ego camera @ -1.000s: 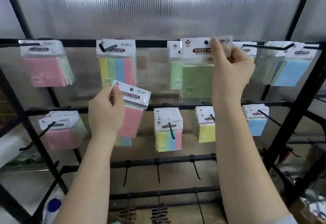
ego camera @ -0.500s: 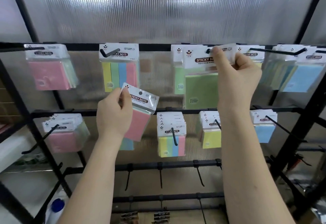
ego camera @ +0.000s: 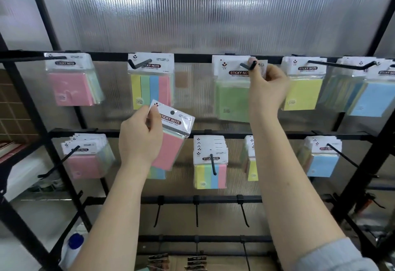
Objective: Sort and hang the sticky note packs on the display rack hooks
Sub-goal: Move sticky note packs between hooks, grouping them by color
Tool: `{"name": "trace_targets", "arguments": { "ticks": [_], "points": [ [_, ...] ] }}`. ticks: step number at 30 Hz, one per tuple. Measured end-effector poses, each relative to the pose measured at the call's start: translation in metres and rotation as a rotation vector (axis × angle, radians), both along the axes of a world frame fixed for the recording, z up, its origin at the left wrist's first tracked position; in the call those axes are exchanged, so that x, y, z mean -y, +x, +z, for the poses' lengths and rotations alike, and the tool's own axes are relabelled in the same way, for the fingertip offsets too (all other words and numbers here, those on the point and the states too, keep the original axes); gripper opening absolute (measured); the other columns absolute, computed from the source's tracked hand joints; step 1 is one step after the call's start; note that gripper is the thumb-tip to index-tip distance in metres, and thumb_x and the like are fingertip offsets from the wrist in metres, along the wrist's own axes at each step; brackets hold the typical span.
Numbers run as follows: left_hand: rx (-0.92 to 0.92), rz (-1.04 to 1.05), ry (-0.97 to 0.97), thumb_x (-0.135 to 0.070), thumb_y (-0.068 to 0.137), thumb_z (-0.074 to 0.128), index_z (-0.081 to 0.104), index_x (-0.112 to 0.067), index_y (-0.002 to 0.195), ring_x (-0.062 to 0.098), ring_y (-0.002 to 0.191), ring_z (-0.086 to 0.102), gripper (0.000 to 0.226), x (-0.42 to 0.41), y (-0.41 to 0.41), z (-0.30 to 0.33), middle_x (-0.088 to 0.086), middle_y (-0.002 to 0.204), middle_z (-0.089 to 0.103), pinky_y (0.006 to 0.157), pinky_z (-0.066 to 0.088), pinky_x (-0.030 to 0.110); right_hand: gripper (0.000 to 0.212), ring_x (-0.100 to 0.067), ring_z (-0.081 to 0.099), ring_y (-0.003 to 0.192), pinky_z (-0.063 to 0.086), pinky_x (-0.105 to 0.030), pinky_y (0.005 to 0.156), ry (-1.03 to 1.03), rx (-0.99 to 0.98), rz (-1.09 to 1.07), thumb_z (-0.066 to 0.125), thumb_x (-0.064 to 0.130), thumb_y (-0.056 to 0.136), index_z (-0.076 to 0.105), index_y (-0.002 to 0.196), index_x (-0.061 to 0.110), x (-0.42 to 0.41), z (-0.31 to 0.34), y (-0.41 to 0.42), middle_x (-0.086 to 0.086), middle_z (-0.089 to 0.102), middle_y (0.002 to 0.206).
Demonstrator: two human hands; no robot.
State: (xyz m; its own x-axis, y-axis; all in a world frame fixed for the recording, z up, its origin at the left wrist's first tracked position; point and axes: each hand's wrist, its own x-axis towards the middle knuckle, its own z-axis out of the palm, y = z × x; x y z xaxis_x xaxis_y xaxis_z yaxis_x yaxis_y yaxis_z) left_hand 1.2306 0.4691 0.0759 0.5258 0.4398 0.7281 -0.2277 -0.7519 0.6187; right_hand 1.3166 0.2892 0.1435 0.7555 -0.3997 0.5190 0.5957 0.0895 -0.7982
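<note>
My right hand [ego camera: 267, 88] pinches the white header of a green sticky note pack [ego camera: 232, 99], which now hangs on a top-row hook [ego camera: 249, 66] of the black display rack [ego camera: 192, 58]. My left hand [ego camera: 140, 137] grips a pink sticky note pack [ego camera: 171, 140] by its header, tilted, in front of the middle row. More colours show behind the pink one in that hand. Hung packs fill the top row: pink [ego camera: 72, 82], striped [ego camera: 152, 82], yellow [ego camera: 303, 84] and blue [ego camera: 372, 93].
The middle row holds pink [ego camera: 85, 157], striped [ego camera: 210, 164], yellow [ego camera: 252, 159] and blue [ego camera: 322, 157] packs. Bare hooks [ego camera: 196, 213] stick out of the third bar. A white bottle with a blue cap [ego camera: 73, 247] stands at lower left. Ribbed translucent panel behind.
My right hand has pushed the green pack back onto the top hook, whose tip now pokes through the header. My left hand has kept its pink pack in about the same spot.
</note>
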Motion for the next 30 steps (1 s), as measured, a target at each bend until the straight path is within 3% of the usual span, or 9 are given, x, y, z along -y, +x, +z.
{"name": "trace_targets", "arguments": {
  "ticks": [8, 11, 14, 16, 19, 21, 26, 28, 30],
  "points": [
    [-0.013, 0.014, -0.018, -0.027, 0.099, 0.04, 0.027, -0.021, 0.059, 0.009, 0.046, 0.035, 0.043, 0.002, -0.014, -0.001, -0.007, 0.051, 0.036, 0.046, 0.023, 0.023, 0.048, -0.007, 0.025, 0.047, 0.027, -0.016, 0.047, -0.041, -0.086, -0.126, 0.065, 0.03, 0.089, 0.031, 0.056, 0.021, -0.014, 0.003, 0.025, 0.009, 0.026, 0.057],
    [-0.01, 0.023, -0.035, -0.026, 0.1, 0.04, 0.026, -0.019, 0.058, 0.011, 0.048, 0.032, 0.044, 0.004, -0.018, -0.002, -0.005, 0.051, 0.034, 0.046, 0.022, 0.027, 0.04, -0.003, 0.032, 0.048, 0.032, -0.014, 0.052, -0.02, -0.083, -0.125, 0.066, 0.029, 0.089, 0.04, 0.059, 0.023, -0.015, 0.004, 0.029, 0.012, 0.033, 0.058],
    [-0.007, 0.024, -0.063, -0.024, 0.1, 0.04, 0.026, -0.019, 0.058, 0.01, 0.048, 0.033, 0.045, 0.004, -0.021, -0.004, -0.006, 0.051, 0.033, 0.047, 0.024, 0.024, 0.01, 0.001, 0.049, 0.069, 0.039, -0.013, 0.065, 0.006, -0.071, -0.147, 0.064, 0.026, 0.089, 0.062, 0.084, 0.018, -0.013, 0.0, 0.03, 0.009, 0.059, 0.08],
    [0.004, 0.022, -0.085, -0.023, 0.1, 0.04, 0.024, -0.019, 0.058, 0.006, 0.048, 0.034, 0.045, 0.003, -0.023, -0.007, -0.006, 0.052, 0.03, 0.046, 0.024, 0.019, 0.02, -0.006, 0.057, 0.09, 0.043, -0.011, 0.075, 0.031, -0.068, -0.166, 0.061, 0.024, 0.091, 0.066, 0.106, 0.012, -0.009, -0.006, 0.026, 0.003, 0.065, 0.103],
    [0.008, 0.03, -0.121, -0.023, 0.1, 0.04, 0.023, -0.017, 0.059, 0.004, 0.048, 0.031, 0.045, 0.003, -0.028, -0.012, -0.004, 0.054, 0.027, 0.046, 0.024, 0.018, 0.029, -0.003, 0.056, 0.1, 0.043, -0.008, 0.084, 0.047, -0.1, -0.154, 0.063, 0.021, 0.091, 0.063, 0.118, 0.013, -0.003, -0.021, 0.018, 0.004, 0.063, 0.114],
    [-0.009, 0.034, -0.155, -0.024, 0.1, 0.039, 0.025, -0.016, 0.06, 0.002, 0.048, 0.033, 0.044, 0.003, -0.033, -0.014, -0.004, 0.055, 0.03, 0.046, 0.026, 0.016, 0.03, -0.003, 0.057, 0.099, 0.043, -0.01, 0.086, 0.054, -0.131, -0.15, 0.062, 0.019, 0.091, 0.063, 0.121, 0.012, -0.002, -0.033, 0.011, 0.004, 0.063, 0.114],
    [-0.026, 0.04, -0.238, -0.025, 0.1, 0.039, 0.03, -0.013, 0.06, 0.003, 0.05, 0.033, 0.044, -0.007, -0.044, -0.015, 0.0, 0.057, 0.034, 0.049, 0.028, 0.017, 0.015, -0.002, 0.063, 0.089, 0.048, -0.007, 0.077, 0.015, -0.21, -0.064, 0.062, 0.016, 0.091, 0.071, 0.102, 0.014, -0.014, -0.06, -0.016, 0.007, 0.069, 0.095],
    [-0.031, 0.047, -0.26, -0.027, 0.1, 0.039, 0.04, -0.001, 0.065, 0.006, 0.057, 0.036, 0.043, -0.021, -0.046, -0.017, 0.014, 0.064, 0.046, 0.05, 0.027, 0.018, 0.015, 0.001, 0.064, 0.087, 0.05, -0.009, 0.08, -0.041, -0.225, 0.0, 0.064, 0.018, 0.09, 0.072, 0.102, 0.013, -0.021, -0.069, -0.026, 0.012, 0.069, 0.089],
    [-0.04, 0.052, -0.279, -0.029, 0.1, 0.038, 0.046, 0.008, 0.076, 0.019, 0.066, 0.043, 0.045, -0.041, -0.047, -0.021, 0.026, 0.078, 0.054, 0.055, 0.03, 0.022, 0.017, 0.004, 0.063, 0.085, 0.049, -0.007, 0.08, -0.126, -0.231, 0.007, 0.065, 0.02, 0.09, 0.073, 0.103, 0.014, -0.029, -0.076, -0.033, 0.015, 0.067, 0.086]
  ]
}}
